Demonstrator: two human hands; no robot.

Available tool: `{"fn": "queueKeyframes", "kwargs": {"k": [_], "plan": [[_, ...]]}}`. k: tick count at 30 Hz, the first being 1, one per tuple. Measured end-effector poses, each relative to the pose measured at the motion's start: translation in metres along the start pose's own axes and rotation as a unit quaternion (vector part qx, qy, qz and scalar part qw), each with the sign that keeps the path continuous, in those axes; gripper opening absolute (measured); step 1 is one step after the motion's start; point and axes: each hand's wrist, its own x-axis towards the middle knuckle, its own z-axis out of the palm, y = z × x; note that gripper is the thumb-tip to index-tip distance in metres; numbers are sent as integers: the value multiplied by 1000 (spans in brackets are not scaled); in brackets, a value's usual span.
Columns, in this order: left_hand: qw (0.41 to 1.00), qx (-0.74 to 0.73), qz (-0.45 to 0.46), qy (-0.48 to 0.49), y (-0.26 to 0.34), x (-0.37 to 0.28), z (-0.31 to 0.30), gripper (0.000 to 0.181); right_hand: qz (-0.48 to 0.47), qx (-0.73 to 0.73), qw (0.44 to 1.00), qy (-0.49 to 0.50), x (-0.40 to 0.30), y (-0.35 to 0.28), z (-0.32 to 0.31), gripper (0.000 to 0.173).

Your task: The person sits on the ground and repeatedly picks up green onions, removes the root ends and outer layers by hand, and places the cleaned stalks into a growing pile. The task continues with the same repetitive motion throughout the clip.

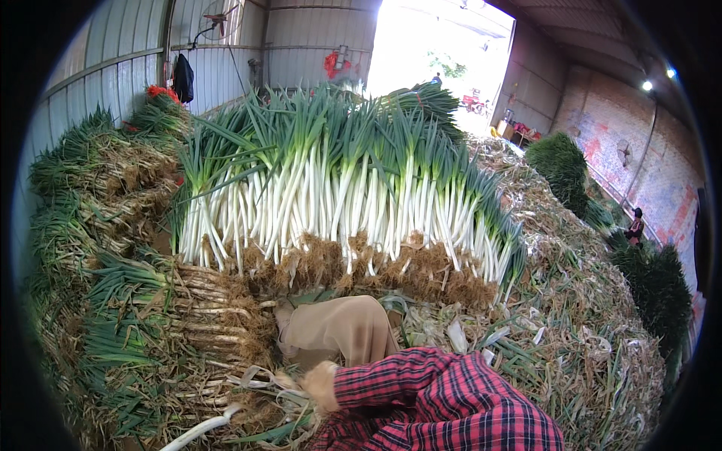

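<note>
My right hand (320,388), in what looks like a tan glove, reaches left from a red plaid sleeve (389,380). It is blurred, and its fingers are hard to make out. Pale strips of peeled leek skin (256,376) lie at its fingertips; whether it grips them cannot be told. Below and left, one white leek stalk (203,427) slants out of the bottom of the picture. Unpeeled leeks (208,327) with brown roots are stacked beside my bent leg (344,324). My left hand is out of view.
Cleaned leeks (338,191) stand in a wide row beyond my leg, white stalks up to green tops. Peelings (564,327) heap up on the right. More untrimmed leeks (107,203) line the metal wall. A person (635,226) is far right, near dark green piles.
</note>
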Motion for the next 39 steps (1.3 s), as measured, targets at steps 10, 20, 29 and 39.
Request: {"fn": "queueKeyframes", "kwargs": {"k": [10, 20, 29, 39], "plan": [[1000, 6, 15, 6, 10, -16, -8, 34, -111, 98, 989, -11, 1, -1, 2, 23], [987, -95, 126, 41, 1, 5, -81, 27, -159, 574, 800, 78, 22, -47, -17, 32], [860, -502, -53, 74, 53, -7, -67, 39, -284, 353, 848, 275, 36, -140, -77, 37], [866, -488, -79, 71, 42, -12, -51, 30, -303, 333, 862, 233, 72, -188, -53, 38]]}}
